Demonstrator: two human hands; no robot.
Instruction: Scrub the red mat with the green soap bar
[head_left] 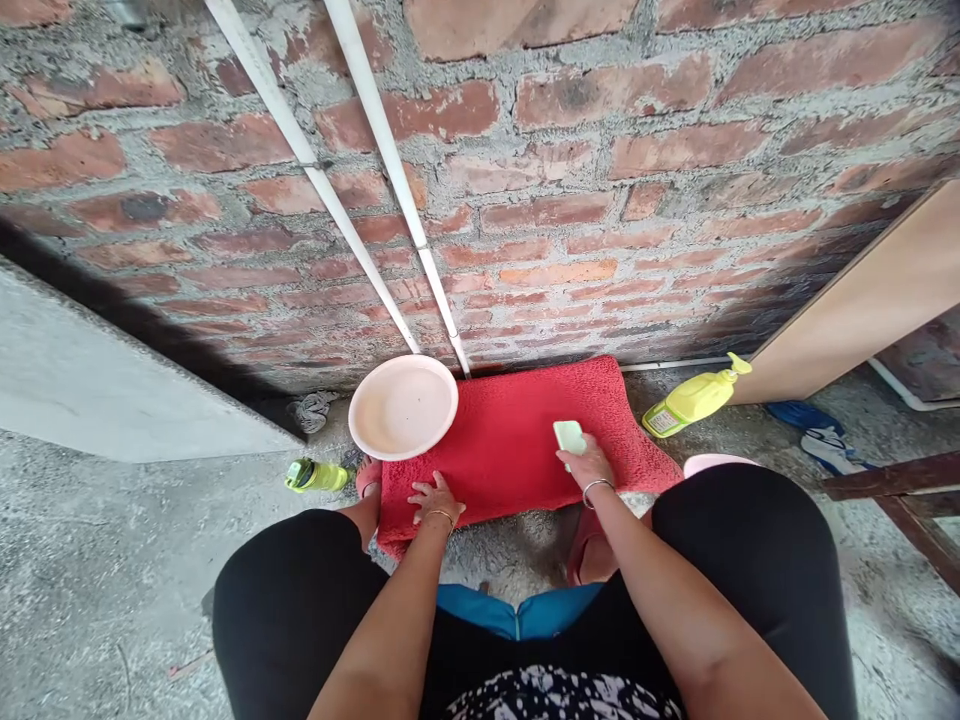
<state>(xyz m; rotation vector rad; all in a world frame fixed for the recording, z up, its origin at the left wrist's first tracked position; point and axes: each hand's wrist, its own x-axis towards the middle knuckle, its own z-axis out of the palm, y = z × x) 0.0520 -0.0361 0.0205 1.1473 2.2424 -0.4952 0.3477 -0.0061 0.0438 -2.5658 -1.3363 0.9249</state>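
Observation:
A red, shaggy-edged mat (510,440) is spread over something low in front of me. My left hand (437,500) rests on its near left part, fingers spread. In my right hand (589,464) is a pale green block with rounded corners (569,436), held over the right part of the mat. Its underside is hidden, so I cannot tell whether it is a brush or a bar of soap. A pale pink basin (403,407) stands at the mat's far left corner, overlapping its edge.
A yellow pump bottle (694,398) stands right of the mat, a yellow-green bottle (316,476) to the left. White pipes (382,150) run down the brick wall (562,170). Boards lean at both sides. A wooden stool (892,485) and shoes (829,448) are at right.

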